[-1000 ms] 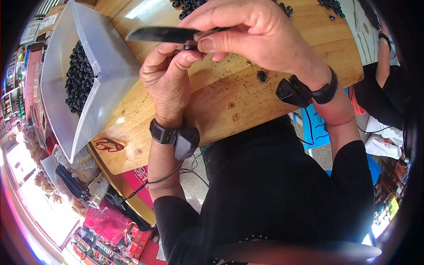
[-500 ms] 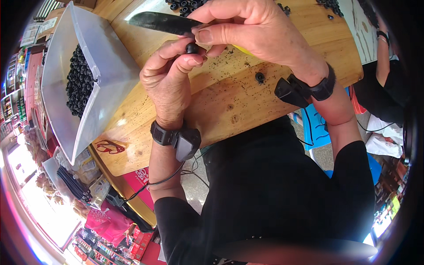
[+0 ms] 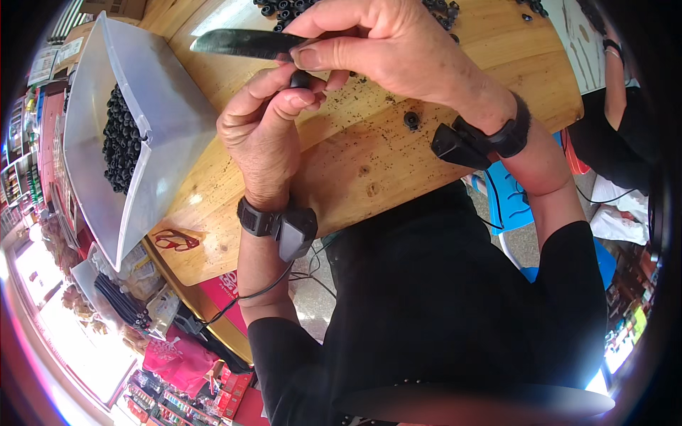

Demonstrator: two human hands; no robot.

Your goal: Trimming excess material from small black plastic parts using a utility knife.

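Observation:
A small round black part [image 3: 300, 79], rubber-like in look, is pinched between the thumb and fingers of my left hand [image 3: 264, 117]. My right hand [image 3: 376, 53] grips a knife [image 3: 241, 44] whose dark blade points left, just above the part. The knife's handle is hidden in my right palm. Both hands are close together over the wooden table, and I cannot tell whether blade and part touch. Another black part [image 3: 411, 121] lies alone on the wood, right of my left hand. Small dark crumbs are scattered around it.
A translucent plastic bin [image 3: 174, 106] with many black parts [image 3: 122, 142] stands tilted at the left. More parts [image 3: 284, 10] lie at the far side of the wooden table [image 3: 341, 184]. A blue stool [image 3: 506, 202] is right, below the table. A co-worker's arm [image 3: 615, 89] shows far right.
Both hands, with the knife and the black part, have shifted slightly left in the picture. The view has shifted a little too. Each hand keeps its grip.

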